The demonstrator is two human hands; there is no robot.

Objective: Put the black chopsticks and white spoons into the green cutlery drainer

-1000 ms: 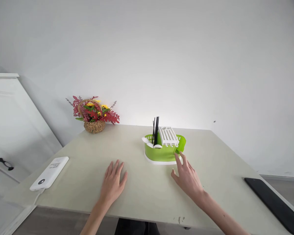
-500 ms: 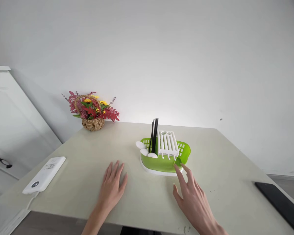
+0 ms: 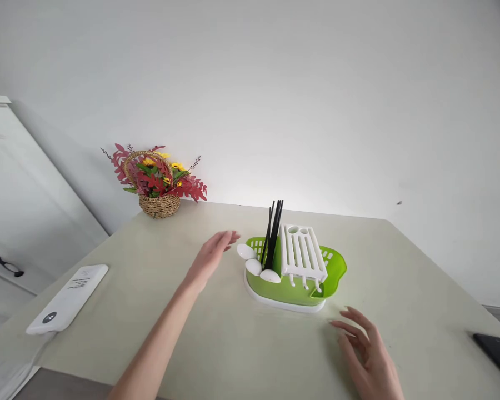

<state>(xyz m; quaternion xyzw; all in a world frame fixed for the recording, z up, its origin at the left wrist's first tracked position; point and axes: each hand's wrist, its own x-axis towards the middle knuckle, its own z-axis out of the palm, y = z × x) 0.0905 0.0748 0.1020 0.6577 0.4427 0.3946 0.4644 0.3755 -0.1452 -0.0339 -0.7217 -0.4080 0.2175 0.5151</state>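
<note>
Both hands empty, one on each side of the green holder

Left hand [image 3: 210, 255]: holding nothing, fingers loosely extended, thumb side up, fingertips just left of the green holder [image 3: 289, 291], near its spoon end. Right hand [image 3: 370, 355]: also empty, fingers bent and spread apart, in front and to the right of the holder, near its right end but apart from it. Couldn't tell if the right fingertips touched the table [image 3: 233, 355]. So the holder sat between the hands, farther out than the right one.

Holder stood upright on its white base [image 3: 275, 301]. In its left part: white spoons [image 3: 253, 268], bowls leaning out over the rim, and black chopsticks [image 3: 273, 239] standing up behind them, slightly tilted. White slotted rack [image 3: 303, 253] sat over the holder's middle, hooks toward the front.

Farther out: flower basket [image 3: 159, 206] behind and left of the holder; white power bank [image 3: 69, 300] well left, cable attached; black slab [image 3: 498, 355] well right, cut off by frame edge. White cabinet [image 3: 29, 194] far left, past the power bank.
</note>
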